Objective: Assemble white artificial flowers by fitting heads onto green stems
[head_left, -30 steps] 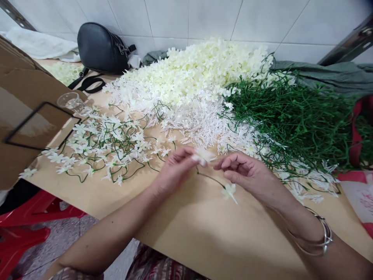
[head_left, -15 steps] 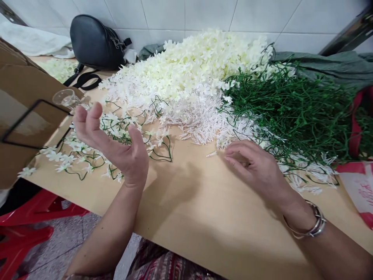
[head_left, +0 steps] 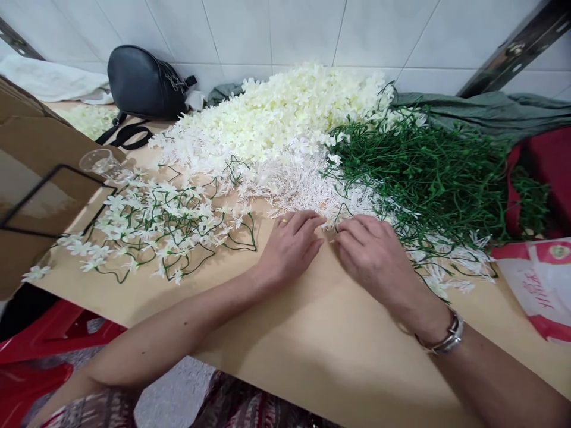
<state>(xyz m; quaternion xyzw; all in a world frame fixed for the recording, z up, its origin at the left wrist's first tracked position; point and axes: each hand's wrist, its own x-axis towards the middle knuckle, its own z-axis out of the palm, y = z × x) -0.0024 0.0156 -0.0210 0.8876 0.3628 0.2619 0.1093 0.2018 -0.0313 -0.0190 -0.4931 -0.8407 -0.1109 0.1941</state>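
My left hand rests low over the table at the near edge of a heap of thin white plastic stamens. Its fingers are bent together, and anything between them is hidden. Facing it, a small gap away, my right hand has its fingers curled into a pinch; what they grip is too small to make out. Cream-white fabric petals are piled behind the stamens. Green plastic stems lie heaped beyond my right hand. Left of my left hand, several white flowers on green stems lie spread out.
A cardboard box with a black wire frame stands at the left, near a clear plastic cup. A black bag sits by the tiled wall. At the right lies a red-and-white packet. Red stools stand below the table.
My left hand has come down and right from above the flowers, its spread fingers drawing together, to meet my right hand. My right hand stays near the stamen heap, fingers still curled.
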